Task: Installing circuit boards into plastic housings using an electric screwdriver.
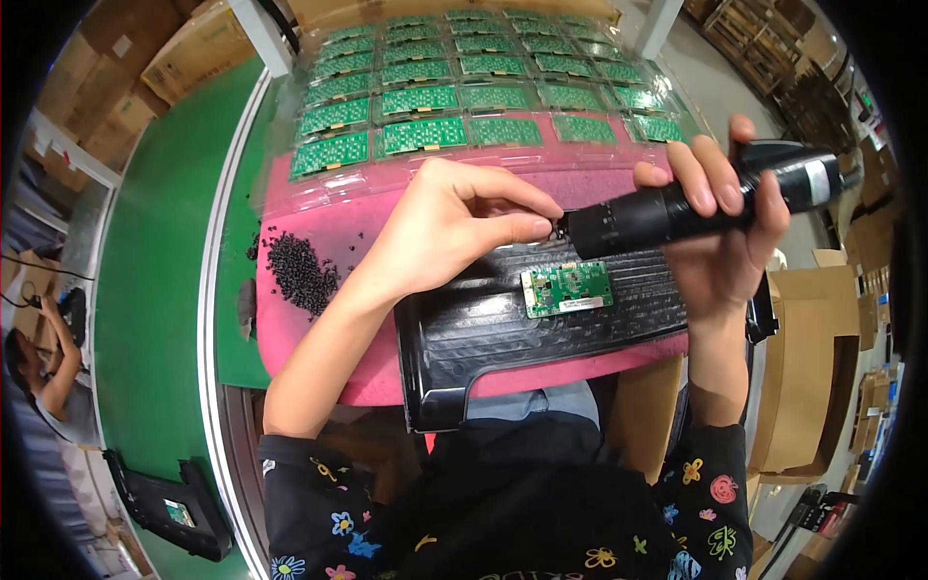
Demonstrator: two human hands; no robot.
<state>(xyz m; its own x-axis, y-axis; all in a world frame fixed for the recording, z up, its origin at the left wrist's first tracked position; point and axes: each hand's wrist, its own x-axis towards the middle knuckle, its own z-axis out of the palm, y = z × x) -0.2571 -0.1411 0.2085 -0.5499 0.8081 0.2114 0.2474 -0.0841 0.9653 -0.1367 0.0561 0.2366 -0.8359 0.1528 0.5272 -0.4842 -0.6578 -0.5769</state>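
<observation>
**Flower-printed sleeves [710,483] are stretched over a black housing with one board laid in**

On the pink-covered tabletop [372,372], the black housing [474,329] is laid out, and a green circuit board [568,290] is set on its inner face, toward the middle. By the right hand [715,275], a black power driver [619,224] is gripped, fingers wrapped round its barrel, above the housing's far right part. By the left hand [464,217], something small and dark is pinched at the driver's tip, above the housing; it is judged to be a screw, though too small to be told for sure.

This unit is judged to be partway along: the board is placed, but the driver's tip is not set on it, and whether any screws are seated cannot be told. Left of the housing, loose black screws [302,274] are heaped. Beyond the housing, rows of green boards [420,135] are held in clear trays [387,166], apparently left to be used. Well left of the housing, a second black shell [208,527] is seen with its own board [178,510].
</observation>
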